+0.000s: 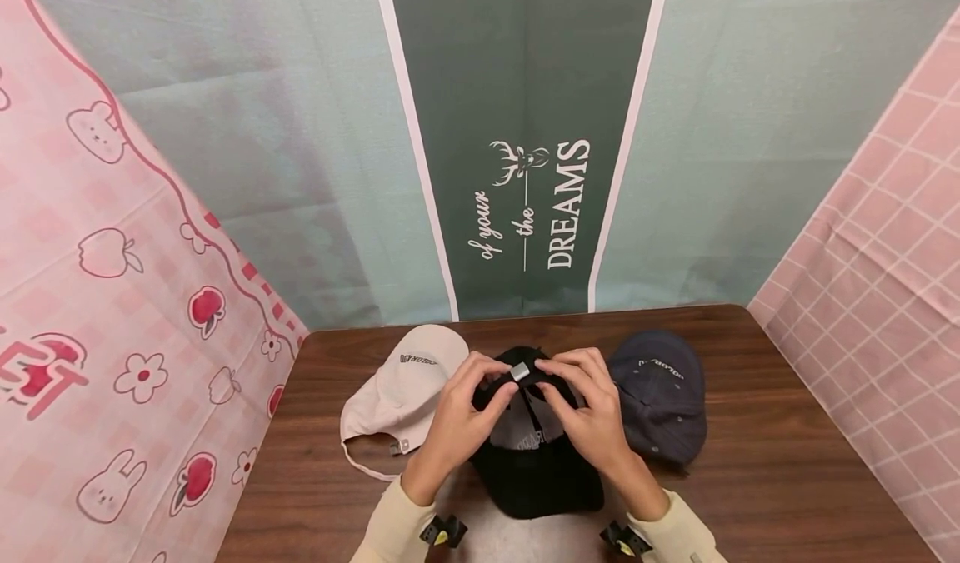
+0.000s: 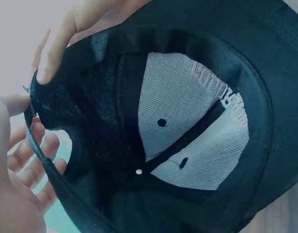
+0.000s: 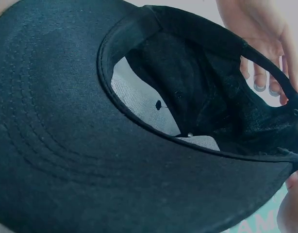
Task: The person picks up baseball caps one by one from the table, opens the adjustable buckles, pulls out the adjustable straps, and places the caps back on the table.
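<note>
Wood-brown bench (image 1: 750, 430) here, black cap (image 1: 534, 463) mid-dial, brim (image 1: 543, 492) at six o'clock! Left grip (image 1: 467, 405) and right grip (image 1: 592, 401) pinch its strap (image 3: 269, 69) beside the buckle (image 1: 520, 371), nearly closed, seemingly for steadiness; white cap (image 1: 401, 384) at ten, navy cap (image 1: 663, 401) at two.

Head view: bright, soft
Table (image 1: 780, 463): pale glare, 6 o'clock
Black cap (image 2: 158, 131): dim lining
Left wrist view: bluish, washed out, 10 o'clock
Right wrist view: hazy, 1 o'clock

Brown table (image 1: 772, 446) (wood-grained) beneath white cap (image 1: 401, 388) and navy cap (image 1: 666, 405).
</note>
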### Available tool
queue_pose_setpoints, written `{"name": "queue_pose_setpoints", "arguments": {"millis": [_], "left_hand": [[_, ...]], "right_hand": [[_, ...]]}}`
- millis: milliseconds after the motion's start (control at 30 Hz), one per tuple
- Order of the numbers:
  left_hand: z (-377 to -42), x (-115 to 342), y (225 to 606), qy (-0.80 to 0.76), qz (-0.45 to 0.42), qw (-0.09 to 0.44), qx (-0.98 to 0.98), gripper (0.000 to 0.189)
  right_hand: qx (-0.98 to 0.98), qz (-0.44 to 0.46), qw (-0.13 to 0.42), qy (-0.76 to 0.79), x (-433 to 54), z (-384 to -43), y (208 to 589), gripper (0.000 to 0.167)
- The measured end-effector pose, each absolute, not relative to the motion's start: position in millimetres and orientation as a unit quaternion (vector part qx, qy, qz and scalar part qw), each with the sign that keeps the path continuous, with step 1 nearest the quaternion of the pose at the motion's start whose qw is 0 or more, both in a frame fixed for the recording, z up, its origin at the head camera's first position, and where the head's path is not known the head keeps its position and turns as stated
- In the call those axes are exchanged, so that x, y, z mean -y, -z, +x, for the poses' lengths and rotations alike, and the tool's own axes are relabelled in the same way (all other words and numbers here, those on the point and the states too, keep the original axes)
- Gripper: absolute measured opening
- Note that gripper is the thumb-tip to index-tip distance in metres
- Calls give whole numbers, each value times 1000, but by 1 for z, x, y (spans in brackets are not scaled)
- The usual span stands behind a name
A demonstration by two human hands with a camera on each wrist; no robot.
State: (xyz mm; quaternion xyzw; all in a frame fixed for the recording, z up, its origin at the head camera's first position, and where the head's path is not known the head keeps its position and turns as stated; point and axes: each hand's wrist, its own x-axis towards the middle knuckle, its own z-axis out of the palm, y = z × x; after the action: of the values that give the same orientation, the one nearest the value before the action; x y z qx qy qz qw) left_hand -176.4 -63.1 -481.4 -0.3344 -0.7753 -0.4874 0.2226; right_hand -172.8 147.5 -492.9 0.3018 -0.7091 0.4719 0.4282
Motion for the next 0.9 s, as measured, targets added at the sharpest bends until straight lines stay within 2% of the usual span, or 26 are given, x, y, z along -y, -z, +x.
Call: {"name": "queue_pose_setpoints", "arguments": {"millis": [200,533,800,900], "left_hand": [[-178,60,478,477,-337,226,779,24],[-175,51,472,460,-302,154,821,27],[-176,51,473,480,-298,166,808,15],[-176,52,473,479,-296,175,808,12]], "right_hand": [[703,314,433,-468,-147,-174,495,26],[701,323,411,-485,-143,-173,501,21],[710,306,397,-495,-144,-170,503,22],[716,298,392,-495,-143,-168,504,18]]}}
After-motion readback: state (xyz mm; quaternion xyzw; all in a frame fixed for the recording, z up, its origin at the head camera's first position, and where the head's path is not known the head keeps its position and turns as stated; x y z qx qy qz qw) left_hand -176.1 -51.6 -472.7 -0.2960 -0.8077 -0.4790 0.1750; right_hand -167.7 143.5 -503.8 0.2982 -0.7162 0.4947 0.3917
